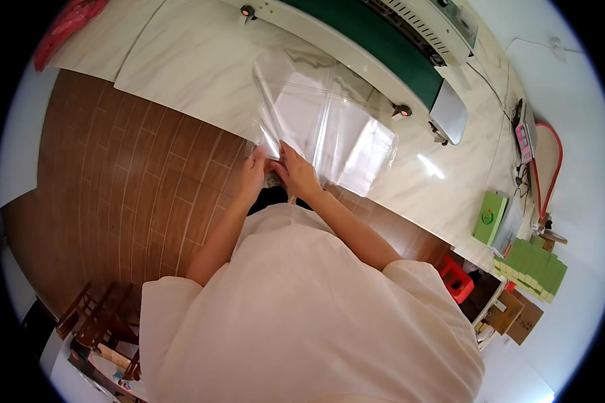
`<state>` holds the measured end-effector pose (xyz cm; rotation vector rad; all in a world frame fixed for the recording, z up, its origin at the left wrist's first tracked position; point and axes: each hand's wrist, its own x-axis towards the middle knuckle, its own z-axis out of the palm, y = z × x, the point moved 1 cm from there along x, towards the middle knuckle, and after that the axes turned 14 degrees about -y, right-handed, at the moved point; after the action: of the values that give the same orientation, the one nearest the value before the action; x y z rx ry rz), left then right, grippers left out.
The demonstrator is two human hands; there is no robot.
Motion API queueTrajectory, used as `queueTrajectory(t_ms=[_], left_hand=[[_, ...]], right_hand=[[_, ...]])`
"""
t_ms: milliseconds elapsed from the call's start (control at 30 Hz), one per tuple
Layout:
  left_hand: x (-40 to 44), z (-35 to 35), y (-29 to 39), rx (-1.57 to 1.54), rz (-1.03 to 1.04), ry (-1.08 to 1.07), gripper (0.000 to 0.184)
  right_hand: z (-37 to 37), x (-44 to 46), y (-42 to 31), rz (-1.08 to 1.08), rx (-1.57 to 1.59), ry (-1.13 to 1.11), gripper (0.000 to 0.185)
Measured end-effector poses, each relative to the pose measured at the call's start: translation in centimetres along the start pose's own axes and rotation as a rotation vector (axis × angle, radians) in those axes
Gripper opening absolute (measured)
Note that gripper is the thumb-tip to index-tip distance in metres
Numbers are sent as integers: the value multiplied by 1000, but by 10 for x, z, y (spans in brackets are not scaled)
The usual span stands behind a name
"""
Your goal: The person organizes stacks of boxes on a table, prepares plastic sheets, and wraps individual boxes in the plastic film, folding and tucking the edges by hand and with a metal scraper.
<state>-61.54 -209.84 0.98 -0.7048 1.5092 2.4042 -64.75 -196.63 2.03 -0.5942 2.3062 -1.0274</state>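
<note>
Clear plastic film: spread over the marble-patterned table ahead of the fingers, its near edge between them. Left hand and right hand: fingers bent, pinching that edge. Handling, as judged: light, limp, slippery, easily creased; best held by the edge, at two spots. Green box, right of the fingers: round emblem, lettering illegible.
</note>
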Motion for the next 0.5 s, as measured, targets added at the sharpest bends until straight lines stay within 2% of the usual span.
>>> queueTrajectory(t_ms=[167, 267, 333, 367, 433, 500], left_hand=[[6, -5, -8, -98, -27, -154, 51], [13, -14, -26, -53, -36, -183, 51], [13, -14, -27, 12, -46, -179, 49], [12, -14, -28, -29, -31, -155, 46], [6, -12, -22, -70, -15, -132, 43], [0, -15, -16, -105, -55, -42, 38]], right_hand=[[-1, 2, 9, 68, 19, 38, 43], [1, 5, 22, 196, -12, -47, 39], [2, 6, 31, 221, 347, -5, 36], [3, 7, 35, 221, 348, -4, 36], [-1, 8, 41, 257, 840, 108, 37], [-9, 6, 47, 302, 890, 162, 37]])
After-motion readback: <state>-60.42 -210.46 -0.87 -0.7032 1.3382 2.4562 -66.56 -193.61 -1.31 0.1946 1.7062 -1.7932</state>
